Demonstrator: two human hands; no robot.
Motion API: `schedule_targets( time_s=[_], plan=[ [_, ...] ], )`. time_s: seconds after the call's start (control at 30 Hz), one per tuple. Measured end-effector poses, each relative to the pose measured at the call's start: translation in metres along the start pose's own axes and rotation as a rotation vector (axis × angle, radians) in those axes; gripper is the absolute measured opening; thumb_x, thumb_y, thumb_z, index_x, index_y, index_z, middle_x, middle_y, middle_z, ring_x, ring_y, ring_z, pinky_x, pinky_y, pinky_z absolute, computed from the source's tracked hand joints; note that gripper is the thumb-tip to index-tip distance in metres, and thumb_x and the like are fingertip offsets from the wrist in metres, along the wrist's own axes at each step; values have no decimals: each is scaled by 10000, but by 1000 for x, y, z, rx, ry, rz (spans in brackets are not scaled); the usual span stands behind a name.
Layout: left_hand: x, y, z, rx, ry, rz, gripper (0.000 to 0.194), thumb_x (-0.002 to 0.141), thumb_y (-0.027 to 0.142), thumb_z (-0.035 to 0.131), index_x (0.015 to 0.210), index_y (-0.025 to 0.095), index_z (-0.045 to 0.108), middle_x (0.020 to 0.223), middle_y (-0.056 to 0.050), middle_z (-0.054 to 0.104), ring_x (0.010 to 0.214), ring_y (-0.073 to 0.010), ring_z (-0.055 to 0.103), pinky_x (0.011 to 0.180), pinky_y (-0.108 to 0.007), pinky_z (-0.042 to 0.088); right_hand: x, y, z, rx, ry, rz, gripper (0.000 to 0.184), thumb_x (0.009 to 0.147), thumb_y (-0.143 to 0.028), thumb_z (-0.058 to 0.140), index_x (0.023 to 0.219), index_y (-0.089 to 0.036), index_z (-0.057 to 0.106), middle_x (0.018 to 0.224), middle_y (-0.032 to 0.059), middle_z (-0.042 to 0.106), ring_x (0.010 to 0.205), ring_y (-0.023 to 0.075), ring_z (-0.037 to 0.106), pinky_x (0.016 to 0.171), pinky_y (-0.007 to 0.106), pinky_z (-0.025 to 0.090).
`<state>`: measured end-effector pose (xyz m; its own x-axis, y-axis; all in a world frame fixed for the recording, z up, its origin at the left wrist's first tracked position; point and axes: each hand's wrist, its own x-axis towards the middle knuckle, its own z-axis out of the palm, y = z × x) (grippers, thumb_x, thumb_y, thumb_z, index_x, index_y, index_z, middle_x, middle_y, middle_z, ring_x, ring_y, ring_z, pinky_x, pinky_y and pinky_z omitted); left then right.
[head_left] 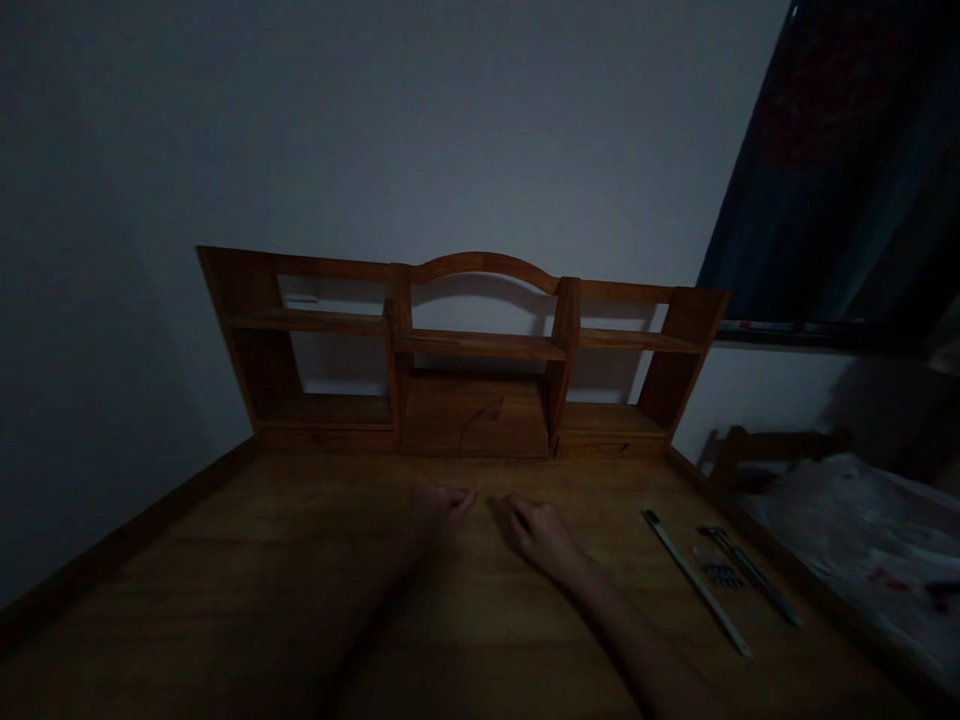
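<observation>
My left hand (448,501) hovers just over or rests on the wooden desktop (465,600), fingers curled in and dim in the poor light. Across a small gap, my right hand (546,538) is also closed, its fingers bent towards the left one. Whether either hand pinches something thin cannot be made out. Beyond them, a thin dark curved line (480,415) shows against the lower middle panel of the wooden shelf unit (480,346); I cannot tell whether it is a wire or a mark.
Right of my hands lie a long pale strip (701,588) with a dark end, a slim rod-like tool (761,580) and a cluster of small dark pieces (721,573). A raised rim (127,530) edges the desktop. Plastic-like sheeting (847,530) lies beyond its right side.
</observation>
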<state>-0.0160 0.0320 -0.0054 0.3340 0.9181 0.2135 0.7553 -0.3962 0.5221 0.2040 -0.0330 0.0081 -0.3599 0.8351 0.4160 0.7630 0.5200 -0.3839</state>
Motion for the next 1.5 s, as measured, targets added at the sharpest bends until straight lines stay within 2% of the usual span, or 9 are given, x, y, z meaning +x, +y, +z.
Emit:
schedule_targets(
  time_s=[0.1, 0.27, 0.4, 0.5, 0.67, 1.07, 1.23, 1.37, 1.5],
  plan=[
    [-2, 3, 4, 24, -60, 56, 333, 855, 415, 459, 1010, 269, 714, 641, -10, 676, 636, -180, 589, 662, -266, 410, 1, 0, -4, 71, 0, 7, 296, 959, -283, 359, 1097, -240, 618, 984, 59, 718, 836, 197, 680, 705, 240, 437],
    [-9, 12, 7, 6, 50, 99, 394, 875, 458, 427, 852, 218, 738, 615, -7, 651, 608, -166, 583, 616, -253, 409, 4, 10, -7, 116, 25, 23, 280, 944, -264, 385, 1069, -235, 633, 1016, 46, 712, 866, 185, 673, 740, 238, 441],
    [-12, 15, 4, -69, 121, 147, 338, 899, 372, 405, 985, 220, 694, 848, -17, 709, 743, -153, 621, 720, -236, 441, 2, 18, -7, 75, 40, 64, 276, 944, -306, 388, 1010, -220, 642, 915, 48, 721, 801, 186, 671, 687, 228, 426],
    [-11, 13, 2, -110, 142, 105, 315, 900, 333, 396, 1022, 219, 664, 950, -18, 703, 802, -146, 620, 755, -229, 443, 1, 21, -8, 69, 41, 77, 275, 944, -320, 389, 1006, -219, 637, 913, 45, 718, 791, 184, 665, 684, 227, 418],
    [-6, 5, 3, -97, 172, 7, 313, 898, 391, 405, 947, 203, 650, 830, -5, 680, 710, -134, 583, 675, -219, 430, -1, 23, -9, 97, 46, 76, 290, 950, -332, 377, 1009, -215, 635, 896, 44, 715, 773, 176, 656, 672, 223, 409],
    [4, -18, 14, -116, 208, 109, 238, 839, 426, 505, 823, 202, 583, 636, 39, 551, 566, -107, 486, 538, -212, 346, 1, 29, -3, 112, 13, 62, 256, 944, -320, 395, 1008, -226, 625, 942, 44, 709, 808, 169, 654, 703, 218, 411],
    [-1, -9, 6, -117, 229, 75, 326, 896, 472, 389, 782, 205, 537, 611, 41, 502, 552, -116, 466, 543, -227, 329, 1, 29, 0, 122, -4, 67, 246, 935, -318, 409, 1011, -230, 625, 916, 37, 709, 794, 173, 653, 699, 227, 417],
    [-8, 0, -2, -155, 227, 70, 406, 937, 463, 270, 784, 206, 545, 674, 13, 554, 628, -143, 529, 608, -248, 365, 1, 28, -1, 127, -6, 64, 260, 938, -321, 398, 991, -223, 633, 901, 37, 707, 786, 173, 649, 687, 228, 418],
    [-10, 3, -6, -172, 223, 16, 424, 940, 453, 237, 816, 206, 559, 703, 3, 583, 664, -159, 552, 635, -258, 385, 1, 29, -3, 122, 12, 64, 266, 940, -331, 396, 984, -221, 635, 896, 38, 706, 785, 174, 651, 688, 231, 424]
  ],
)
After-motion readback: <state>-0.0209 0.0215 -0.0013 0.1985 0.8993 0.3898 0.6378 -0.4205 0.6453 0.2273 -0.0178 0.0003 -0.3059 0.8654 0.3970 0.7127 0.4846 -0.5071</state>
